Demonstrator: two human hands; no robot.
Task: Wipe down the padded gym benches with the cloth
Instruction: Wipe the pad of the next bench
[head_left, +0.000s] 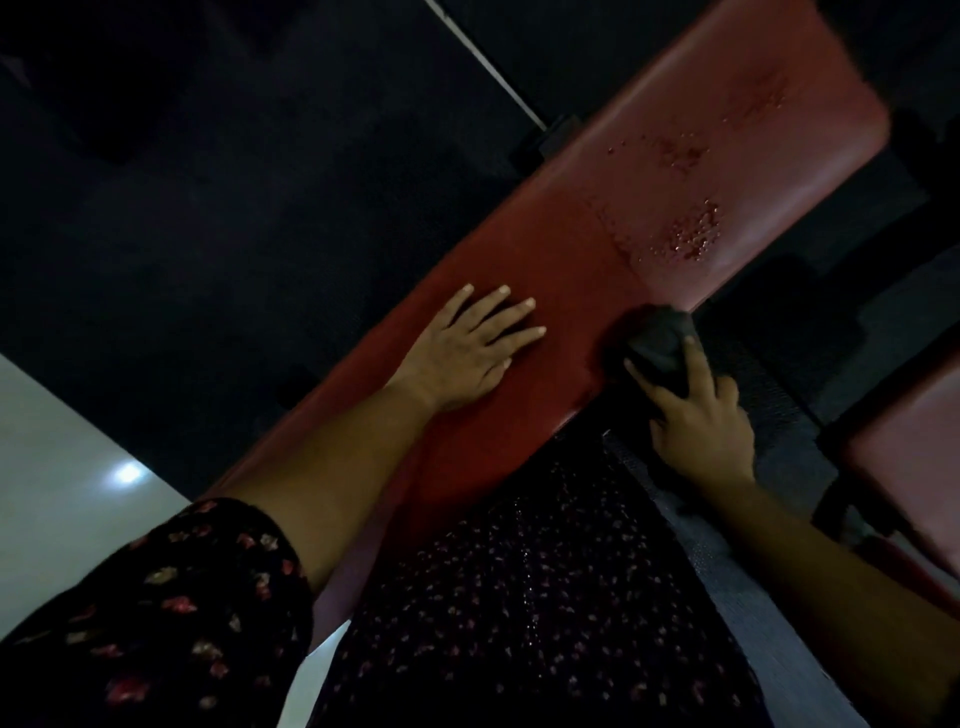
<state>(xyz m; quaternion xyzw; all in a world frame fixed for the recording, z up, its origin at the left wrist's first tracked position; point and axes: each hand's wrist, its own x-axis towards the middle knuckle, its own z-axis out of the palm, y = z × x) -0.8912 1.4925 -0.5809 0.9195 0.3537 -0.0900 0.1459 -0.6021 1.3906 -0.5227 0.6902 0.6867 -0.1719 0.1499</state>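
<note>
Two hands work: the left hand (467, 348) lies flat, fingers spread, holding nothing, on the long red padded gym desk (571, 249); the right hand (698, 421) grips a bunched dark cloth (657, 338) at its near edge. The cloth could slip off that edge or miss the beaded water droplets (691, 239) beyond. Dim light hides the frame below.

Your bench pad (561, 260) is smooth, faintly glossy vinyl beaded with droplets (693, 239); your cloth (657, 340) looks matt, soft fabric.
</note>
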